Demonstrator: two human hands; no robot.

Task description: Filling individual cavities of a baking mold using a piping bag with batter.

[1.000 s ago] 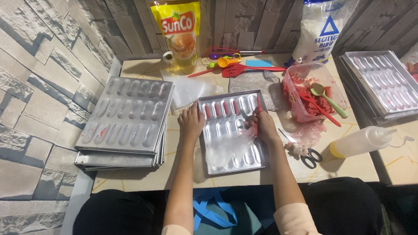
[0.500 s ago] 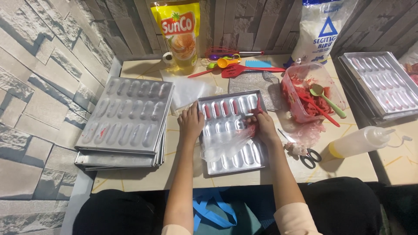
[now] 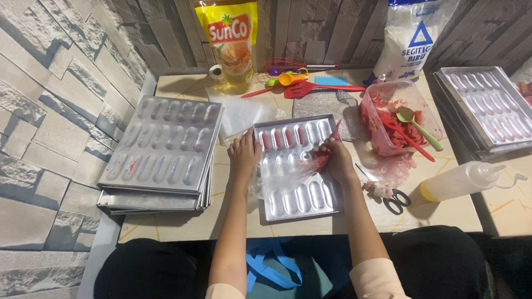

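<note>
A stack of grey metal mould trays (image 3: 160,149) with oval hollows lies at the left of the pale table (image 3: 183,221). A yellow pouch of cooking oil (image 3: 231,41) and a white plastic sack (image 3: 413,36) stand against the stone-patterned wall (image 3: 50,111). A red spatula (image 3: 321,88) lies near them. A clear plastic tub of red filling (image 3: 396,119) holds a green spoon (image 3: 418,126). Black-handled scissors (image 3: 394,198) and a clear squeeze bottle with a yellow base (image 3: 460,180) lie at the right, near a second stack of metal trays (image 3: 487,108).

Left hand (image 3: 244,156) flat, fingers spread; right hand (image 3: 334,158) apparently curled in a pinch, forearms extended.
</note>
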